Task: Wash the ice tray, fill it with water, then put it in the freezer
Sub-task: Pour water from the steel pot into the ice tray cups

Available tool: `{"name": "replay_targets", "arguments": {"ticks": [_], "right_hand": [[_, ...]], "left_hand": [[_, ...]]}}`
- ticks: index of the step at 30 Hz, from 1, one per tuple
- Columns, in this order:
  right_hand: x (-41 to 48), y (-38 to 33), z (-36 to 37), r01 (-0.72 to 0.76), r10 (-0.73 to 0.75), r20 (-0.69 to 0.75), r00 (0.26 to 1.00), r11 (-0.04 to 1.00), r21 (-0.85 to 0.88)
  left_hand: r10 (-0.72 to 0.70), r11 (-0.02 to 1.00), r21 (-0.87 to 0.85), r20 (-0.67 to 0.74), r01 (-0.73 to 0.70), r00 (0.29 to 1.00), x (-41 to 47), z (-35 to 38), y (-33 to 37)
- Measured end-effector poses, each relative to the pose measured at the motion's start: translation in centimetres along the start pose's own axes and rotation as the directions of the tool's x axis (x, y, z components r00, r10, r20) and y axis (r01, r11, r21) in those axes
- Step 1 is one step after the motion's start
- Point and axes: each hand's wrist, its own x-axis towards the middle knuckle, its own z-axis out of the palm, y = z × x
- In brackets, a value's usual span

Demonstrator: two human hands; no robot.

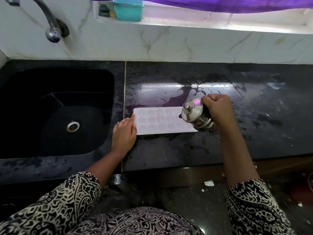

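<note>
1. While we work outward from the near edge, we note the left hand (124,133) lying with straight fingers against the left end of the ice tray (160,121), in our judgement to steady it
2. We find the ice tray flat on the wet counter (169,150), cavities up, just right of the sink (25,99)
3. We record the right hand (216,109) wrapped round a lidded steel jug (196,117) tipped over the tray's right end; we judge filling is in hand, though no stream is discernible
4. We see water pooled behind the tray, so spillage is a risk
5. Farthest, the tap (50,26) overhangs the sink
</note>
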Motion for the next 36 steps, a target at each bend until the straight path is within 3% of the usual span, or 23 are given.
{"name": "replay_targets", "arguments": {"ticks": [18, 26, 36], "right_hand": [[0.8, 0.1, -0.8, -0.021, 0.019, 0.052, 0.998, 0.999, 0.034], [1.2, 0.8, -1.4, -0.188, 0.193, 0.023, 0.981, 0.912, 0.364], [1.3, 1.1, -0.2, -0.02, 0.014, 0.089, 0.996, 0.998, 0.061]], "left_hand": [[-0.028, 1.0, 0.014, 0.015, 0.028, 0.999, -0.2, -0.4, 0.7], [-0.029, 0.999, 0.012, 0.009, 0.029, 1.0, -0.2, -0.6, 0.9], [-0.042, 0.999, 0.009, 0.015, 0.042, 0.999, -0.2, -0.6, 1.0]]}}
